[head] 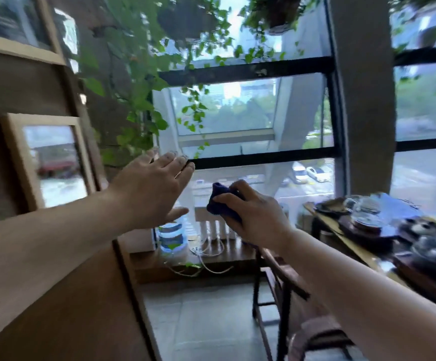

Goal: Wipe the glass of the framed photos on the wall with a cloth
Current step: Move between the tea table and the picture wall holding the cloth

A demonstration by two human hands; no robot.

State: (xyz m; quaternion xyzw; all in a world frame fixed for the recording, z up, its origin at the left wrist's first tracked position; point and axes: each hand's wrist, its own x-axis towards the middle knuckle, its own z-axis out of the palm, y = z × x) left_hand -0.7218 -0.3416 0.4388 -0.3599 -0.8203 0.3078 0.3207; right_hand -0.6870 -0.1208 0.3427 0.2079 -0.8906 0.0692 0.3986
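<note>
The cloth (223, 201), a dark blue wad, sits bunched in the right hand (253, 209), whose fingers (227, 198) are curled tight around it so that a lump pokes out above the knuckles and another fold shows below the palm; it is held in mid-air in front of the window (237, 110), well apart from any glass it is meant to clean. The nearest framed photo (55, 162) hangs on the wooden wall (29, 87) to the left, its pale wood border around a pane that mirrors the street outside, and a second frame (16, 24) sits higher up at the top left corner. The left hand (154, 188) is empty, fingers spread flat and released, reaching forward between the lower frame and the cloth, touching neither as far as the view shows. Judging by this, no wiping stroke is in hand: this looks like the approach to a frame, or a passage between frames. The next move calls for swinging the right hand leftward across the body to bring the cloth flat against the lower pane, opening the wad enough to present a broad face, while the left hand could steady the frame's edge so it does not swing on the wall. The view is motion-blurred, so the condition of the glass cannot be told
</note>
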